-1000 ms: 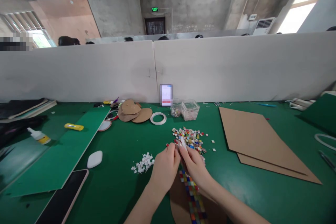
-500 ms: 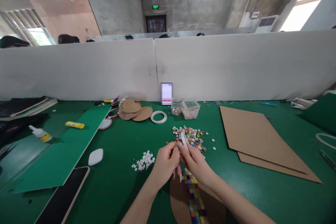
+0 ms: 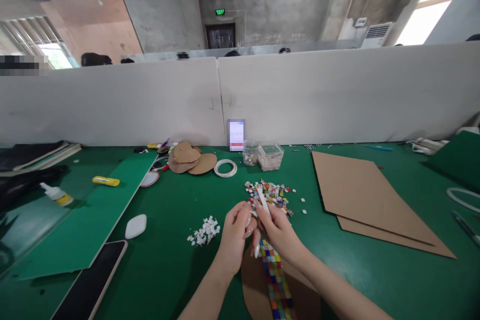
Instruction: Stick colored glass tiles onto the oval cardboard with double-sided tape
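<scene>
My right hand [image 3: 280,232] is closed around a flat white strip [image 3: 263,200] that sticks up past the thumb. Close against it, my left hand [image 3: 233,239] pinches at the fingertips; a small pale bit shows there, too small to name. Both hands hover over the top edge of a brown board with a curved outline [image 3: 252,287]. A band of multicoloured mosaic tiles [image 3: 276,280] runs down that board. Just beyond my fingers lies a heap of loose coloured tiles [image 3: 275,191]. Small white pieces [image 3: 205,231] are piled left of my left hand.
Clear boxes of tiles [image 3: 270,156] and a lit phone [image 3: 236,135] stand by the partition. Brown boards [image 3: 369,192] lie to the right. A white case [image 3: 135,226], dark phone [image 3: 90,282], glue bottle [image 3: 57,194] and yellow cutter [image 3: 106,181] are to the left.
My left fingers have shifted slightly and turned, and a pale bit now shows between the hands. The white strip stays in my right hand. The view has moved slightly.
</scene>
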`<state>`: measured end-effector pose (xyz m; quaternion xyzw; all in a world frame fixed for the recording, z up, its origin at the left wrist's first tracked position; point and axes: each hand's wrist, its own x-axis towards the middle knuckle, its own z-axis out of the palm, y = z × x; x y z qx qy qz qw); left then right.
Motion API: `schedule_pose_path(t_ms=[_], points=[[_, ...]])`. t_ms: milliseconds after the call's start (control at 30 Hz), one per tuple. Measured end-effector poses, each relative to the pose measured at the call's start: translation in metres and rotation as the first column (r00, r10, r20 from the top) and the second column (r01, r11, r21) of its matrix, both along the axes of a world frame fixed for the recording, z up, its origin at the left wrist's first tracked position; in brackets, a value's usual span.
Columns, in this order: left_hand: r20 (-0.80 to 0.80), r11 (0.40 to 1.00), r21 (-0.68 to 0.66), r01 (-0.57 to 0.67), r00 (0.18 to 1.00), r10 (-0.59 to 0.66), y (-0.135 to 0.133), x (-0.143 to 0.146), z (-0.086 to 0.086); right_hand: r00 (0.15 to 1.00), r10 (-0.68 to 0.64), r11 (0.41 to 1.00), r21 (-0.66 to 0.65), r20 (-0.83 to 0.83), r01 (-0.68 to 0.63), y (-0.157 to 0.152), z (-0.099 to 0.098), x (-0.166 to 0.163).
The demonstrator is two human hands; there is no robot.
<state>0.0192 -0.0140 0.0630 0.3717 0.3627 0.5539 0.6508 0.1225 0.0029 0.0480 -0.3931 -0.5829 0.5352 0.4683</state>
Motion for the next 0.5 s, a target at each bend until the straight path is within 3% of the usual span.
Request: schedule_pose_path(t_ms=[200, 500], points=[[-0.179, 0.995, 0.037, -0.094, 0.979, 0.099, 0.0018, -0.0043, 0.0025, 0.992, 0.013, 0.998, -0.062, -0.122, -0.021, -0.0023, 0.0047, -0.0004], [-0.216, 1.000, -0.008, 0.005, 0.976, -0.007, -0.0004, 0.0006, -0.0019, 0.994, 0.006, 0.995, -0.095, -0.109, -0.016, -0.0004, 0.0001, 0.0014]])
